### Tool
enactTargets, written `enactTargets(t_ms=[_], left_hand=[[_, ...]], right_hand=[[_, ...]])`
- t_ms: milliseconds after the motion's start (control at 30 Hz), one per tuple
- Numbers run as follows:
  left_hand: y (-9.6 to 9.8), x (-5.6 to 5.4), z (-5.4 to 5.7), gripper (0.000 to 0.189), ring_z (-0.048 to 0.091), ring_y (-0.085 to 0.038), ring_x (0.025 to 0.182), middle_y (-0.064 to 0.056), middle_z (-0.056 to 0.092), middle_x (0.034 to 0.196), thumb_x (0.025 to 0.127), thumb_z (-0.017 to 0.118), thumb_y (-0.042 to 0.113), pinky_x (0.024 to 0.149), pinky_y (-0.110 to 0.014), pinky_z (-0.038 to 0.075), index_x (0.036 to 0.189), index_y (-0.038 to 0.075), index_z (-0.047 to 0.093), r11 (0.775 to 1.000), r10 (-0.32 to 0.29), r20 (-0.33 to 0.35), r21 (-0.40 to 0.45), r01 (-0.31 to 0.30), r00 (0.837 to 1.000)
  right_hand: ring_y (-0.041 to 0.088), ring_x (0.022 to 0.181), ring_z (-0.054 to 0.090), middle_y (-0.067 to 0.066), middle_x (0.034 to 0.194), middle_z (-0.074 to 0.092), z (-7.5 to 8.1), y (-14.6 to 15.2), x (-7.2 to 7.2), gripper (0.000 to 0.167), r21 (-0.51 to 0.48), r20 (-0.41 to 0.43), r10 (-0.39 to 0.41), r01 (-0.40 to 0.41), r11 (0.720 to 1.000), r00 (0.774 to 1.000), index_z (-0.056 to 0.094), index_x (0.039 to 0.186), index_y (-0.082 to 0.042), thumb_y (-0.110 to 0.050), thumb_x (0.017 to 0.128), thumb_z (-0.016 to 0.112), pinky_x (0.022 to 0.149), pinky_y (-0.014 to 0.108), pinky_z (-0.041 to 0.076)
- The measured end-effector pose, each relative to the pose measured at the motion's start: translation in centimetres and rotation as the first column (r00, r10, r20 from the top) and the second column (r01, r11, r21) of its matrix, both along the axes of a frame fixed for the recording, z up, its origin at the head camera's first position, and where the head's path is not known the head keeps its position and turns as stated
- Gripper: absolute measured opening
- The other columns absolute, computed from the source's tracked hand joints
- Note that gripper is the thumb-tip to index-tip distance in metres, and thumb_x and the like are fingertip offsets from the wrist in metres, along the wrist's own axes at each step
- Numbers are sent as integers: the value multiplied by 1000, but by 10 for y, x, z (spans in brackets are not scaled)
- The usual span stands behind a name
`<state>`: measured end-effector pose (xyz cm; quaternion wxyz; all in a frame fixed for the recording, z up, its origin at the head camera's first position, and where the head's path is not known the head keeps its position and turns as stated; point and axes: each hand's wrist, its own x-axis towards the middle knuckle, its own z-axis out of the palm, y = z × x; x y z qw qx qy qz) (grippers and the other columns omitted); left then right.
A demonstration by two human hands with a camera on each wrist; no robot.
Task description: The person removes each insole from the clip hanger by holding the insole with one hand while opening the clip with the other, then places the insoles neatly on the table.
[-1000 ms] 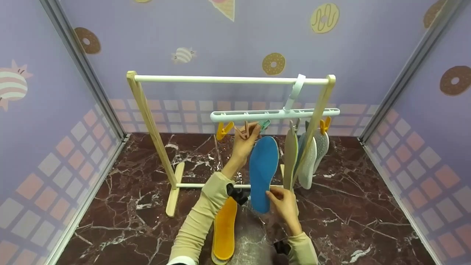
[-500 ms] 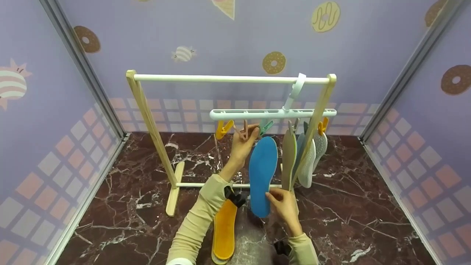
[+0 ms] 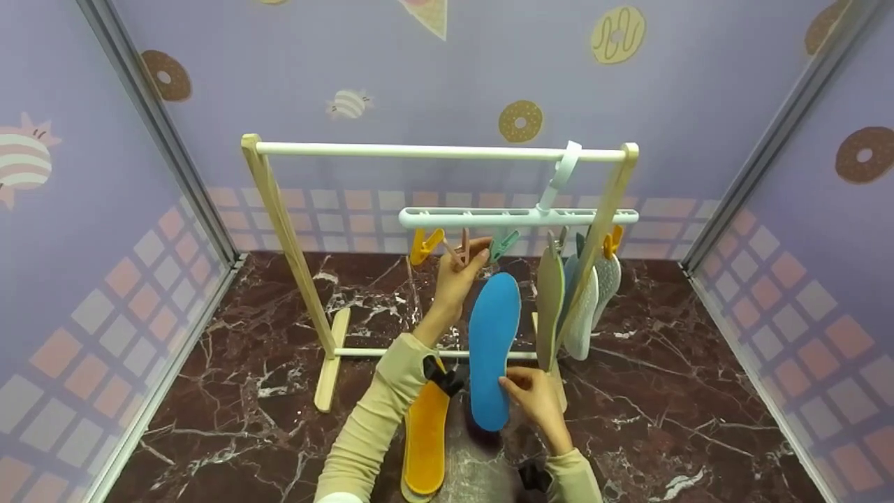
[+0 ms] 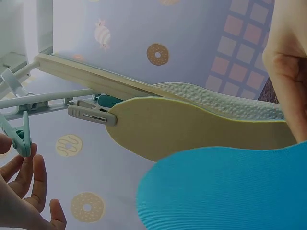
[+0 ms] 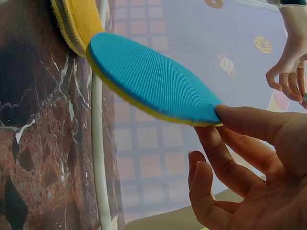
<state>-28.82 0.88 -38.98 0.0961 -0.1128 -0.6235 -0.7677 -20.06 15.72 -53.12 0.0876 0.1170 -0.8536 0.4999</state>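
My right hand [image 3: 536,397] pinches the edge of a blue insole [image 3: 493,342] between thumb and fingertips, low on its side. In the right wrist view the insole [image 5: 153,81] shows a ribbed blue face and a yellow edge. The left hand [image 3: 457,274] is raised under the hanger, its thumb and fingertips at the lower end of a green clothespin [image 3: 504,244]. That clothespin [image 4: 20,136] lies between thumb and finger in the left wrist view. The insole's upper end is below the clothespin, apart from it. A pink clothespin [image 3: 461,248] overlaps the left hand.
A white hanger [image 3: 475,218] hangs from a wood-and-white rack [image 3: 419,150]. Clothespins on its right half hold a tan insole [image 3: 550,307] and speckled white insoles [image 3: 581,321]. At left hangs a yellow clothespin [image 3: 424,246]. A yellow insole [image 3: 426,440] lies on the dark marbled table [image 3: 244,433].
The blue insole and my right hand have moved down and slightly left. My left hand has shifted slightly left, and the green clothespin shows more fully beside it.
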Motion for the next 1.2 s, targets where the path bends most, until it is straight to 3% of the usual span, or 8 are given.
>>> enactTargets(t_ms=[400, 667, 833, 967, 1067, 1200], left_hand=[[-1, 3, 1, 29, 60, -12, 94, -18, 62, 110, 84, 55, 2, 89, -29, 46, 111, -9, 56, 999, -3, -22, 41, 4, 1000], [-2, 3, -1, 29, 60, -12, 95, -13, 66, 104, 83, 55, 4, 90, -29, 44, 108, -10, 57, 996, -17, -84, 86, 24, 996], [-3, 3, -2, 30, 58, -22, 100, -18, 64, 107, 83, 54, 5, 90, -29, 42, 108, -11, 57, 993, -15, -100, 111, 26, 995], [-3, 4, -1, 31, 58, -17, 96, -25, 60, 109, 82, 53, 6, 87, -27, 40, 108, -12, 56, 991, -11, -104, 129, 24, 995], [-4, 4, -1, 31, 57, -11, 89, -21, 63, 106, 82, 52, 5, 83, -25, 40, 108, -12, 56, 990, -8, -108, 137, 23, 994], [-5, 5, -2, 31, 56, -9, 85, -2, 68, 97, 82, 53, 6, 79, -23, 40, 107, -12, 56, 987, -9, -101, 157, 25, 995]], right_hand=[[-1, 60, 49, 12, 72, 66, -4, -1, 3, 15, 62, 30, 60, -62, 996, 998, 68, 86, 1, -12, 78, 66, 56, 16, 42], [-1, 58, 49, 9, 72, 68, -3, -2, 6, 14, 103, 31, 41, -44, 994, 999, 70, 85, -2, -14, 78, 66, 55, 17, 42], [1, 59, 52, 9, 72, 68, -4, -2, 7, 14, 130, 25, 34, -37, 991, 999, 70, 85, -3, -15, 78, 66, 54, 18, 42], [2, 58, 52, 7, 72, 68, -4, -2, 8, 14, 157, 32, 20, -25, 987, 999, 71, 85, -5, -16, 78, 67, 54, 17, 41], [1, 58, 51, 6, 72, 68, -4, -3, 9, 13, 176, 22, 22, -26, 984, 1000, 71, 84, -6, -17, 77, 67, 54, 17, 41], [-2, 56, 45, 5, 67, 66, -5, -3, 10, 11, 198, 7, 35, -36, 980, 999, 71, 80, -6, -16, 77, 68, 52, 17, 39]])
